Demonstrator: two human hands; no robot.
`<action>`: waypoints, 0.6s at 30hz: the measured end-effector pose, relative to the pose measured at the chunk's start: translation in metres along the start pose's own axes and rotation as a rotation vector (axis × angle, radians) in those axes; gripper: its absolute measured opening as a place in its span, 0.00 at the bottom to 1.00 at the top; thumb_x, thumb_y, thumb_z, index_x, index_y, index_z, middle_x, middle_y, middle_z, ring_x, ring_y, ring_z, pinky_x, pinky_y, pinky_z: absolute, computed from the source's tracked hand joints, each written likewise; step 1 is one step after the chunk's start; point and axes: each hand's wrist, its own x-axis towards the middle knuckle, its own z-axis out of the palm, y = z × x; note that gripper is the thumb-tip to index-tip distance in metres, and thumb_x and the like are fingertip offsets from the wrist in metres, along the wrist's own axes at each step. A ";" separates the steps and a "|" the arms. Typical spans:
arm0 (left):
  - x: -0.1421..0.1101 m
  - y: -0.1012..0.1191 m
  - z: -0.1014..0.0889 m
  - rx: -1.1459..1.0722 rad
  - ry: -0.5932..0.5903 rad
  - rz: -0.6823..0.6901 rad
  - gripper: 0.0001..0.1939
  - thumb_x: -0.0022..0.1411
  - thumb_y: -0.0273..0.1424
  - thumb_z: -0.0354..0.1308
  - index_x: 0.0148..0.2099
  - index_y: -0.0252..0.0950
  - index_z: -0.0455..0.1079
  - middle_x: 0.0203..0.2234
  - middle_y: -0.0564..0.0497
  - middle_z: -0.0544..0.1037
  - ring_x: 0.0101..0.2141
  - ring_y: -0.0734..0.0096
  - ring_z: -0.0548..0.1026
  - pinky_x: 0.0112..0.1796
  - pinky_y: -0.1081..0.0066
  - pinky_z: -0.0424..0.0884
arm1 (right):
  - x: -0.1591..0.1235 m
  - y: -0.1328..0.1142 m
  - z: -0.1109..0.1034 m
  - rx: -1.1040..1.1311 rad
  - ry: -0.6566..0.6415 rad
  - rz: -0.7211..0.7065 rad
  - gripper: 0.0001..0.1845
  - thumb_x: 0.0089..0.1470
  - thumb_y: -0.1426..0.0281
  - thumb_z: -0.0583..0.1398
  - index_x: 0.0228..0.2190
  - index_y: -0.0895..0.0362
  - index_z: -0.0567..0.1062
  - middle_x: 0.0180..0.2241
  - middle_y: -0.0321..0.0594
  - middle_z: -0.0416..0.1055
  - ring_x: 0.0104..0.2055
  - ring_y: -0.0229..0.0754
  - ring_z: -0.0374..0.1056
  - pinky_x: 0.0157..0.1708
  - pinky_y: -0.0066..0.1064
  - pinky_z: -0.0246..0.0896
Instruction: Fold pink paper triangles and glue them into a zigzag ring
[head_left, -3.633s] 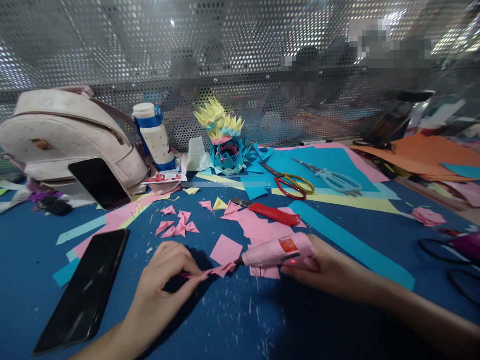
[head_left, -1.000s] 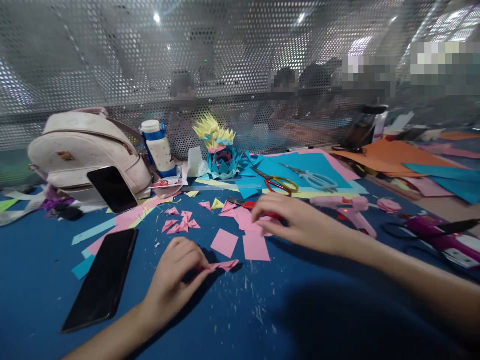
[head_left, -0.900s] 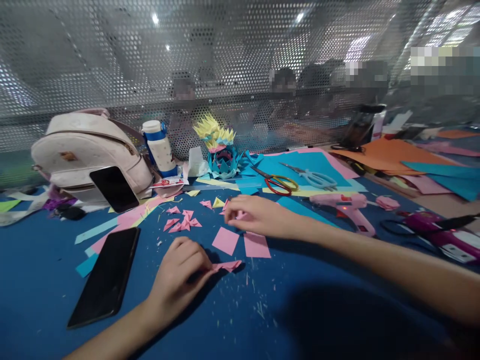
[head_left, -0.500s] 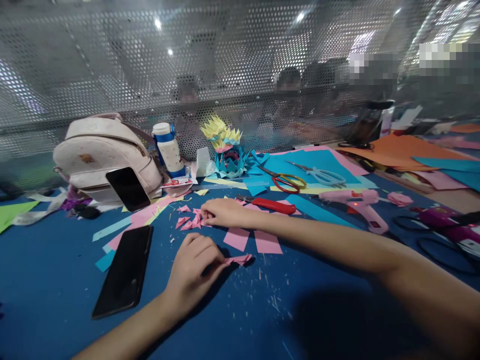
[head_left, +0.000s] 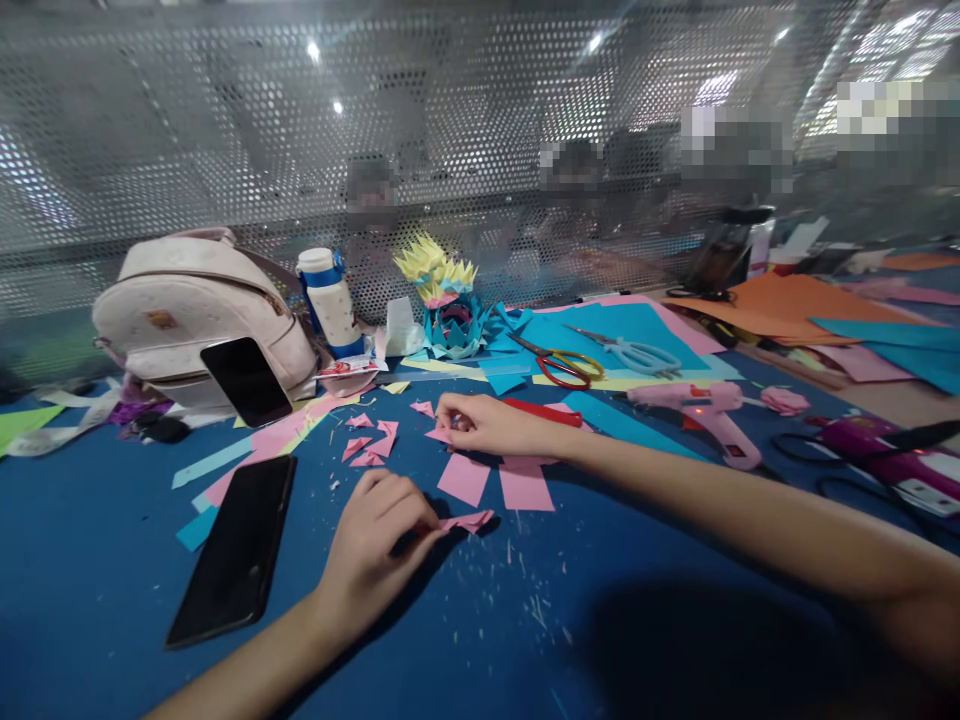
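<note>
My left hand [head_left: 382, 535] is closed in a pinch on the end of a chain of folded pink paper [head_left: 469, 521], held just over the blue table [head_left: 420, 640]. Farther forward, my right hand [head_left: 484, 424] pinches a small folded pink paper piece [head_left: 439, 435] at its fingertips. Several loose folded pink pieces [head_left: 387, 438] lie to the left of that hand. Flat pink paper rectangles [head_left: 465, 480] rest below my right wrist. Behind the wrist, a red utility knife [head_left: 544, 411] is partly hidden by the forearm.
Two phones [head_left: 236, 550] are at left, one leaning on a pale backpack [head_left: 199, 290]. A bottle [head_left: 330, 300], a yellow and blue paper model [head_left: 450, 300], red-and-yellow scissors [head_left: 566, 370] and light-blue scissors [head_left: 641, 355] stand or lie behind. At right are a pink glue gun [head_left: 705, 410] and a purple power strip [head_left: 885, 450].
My right hand has moved right, away from the loose folded pieces, with one pink piece now in its fingertips. My left hand stays on the pink chain. The view has shifted slightly.
</note>
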 end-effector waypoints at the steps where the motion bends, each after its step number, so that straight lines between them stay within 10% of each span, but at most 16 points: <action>1: 0.000 0.000 0.000 0.001 -0.002 -0.003 0.09 0.68 0.28 0.57 0.33 0.37 0.67 0.25 0.53 0.74 0.29 0.70 0.69 0.37 0.66 0.62 | -0.006 0.002 -0.001 0.051 -0.015 0.006 0.05 0.58 0.69 0.57 0.34 0.56 0.64 0.32 0.37 0.73 0.29 0.35 0.67 0.27 0.25 0.57; 9: -0.002 -0.002 0.001 -0.053 -0.010 -0.052 0.08 0.68 0.28 0.58 0.34 0.37 0.68 0.26 0.54 0.74 0.30 0.69 0.70 0.36 0.66 0.62 | -0.050 0.002 -0.011 0.612 0.006 0.088 0.16 0.55 0.60 0.64 0.32 0.57 0.65 0.31 0.36 0.71 0.31 0.34 0.69 0.31 0.26 0.65; 18: 0.003 -0.005 0.004 -0.086 0.012 -0.106 0.07 0.67 0.27 0.59 0.34 0.38 0.69 0.26 0.53 0.74 0.30 0.68 0.70 0.35 0.66 0.62 | -0.077 0.018 -0.004 0.688 0.130 0.175 0.15 0.47 0.64 0.70 0.29 0.58 0.70 0.35 0.38 0.75 0.32 0.35 0.71 0.30 0.26 0.66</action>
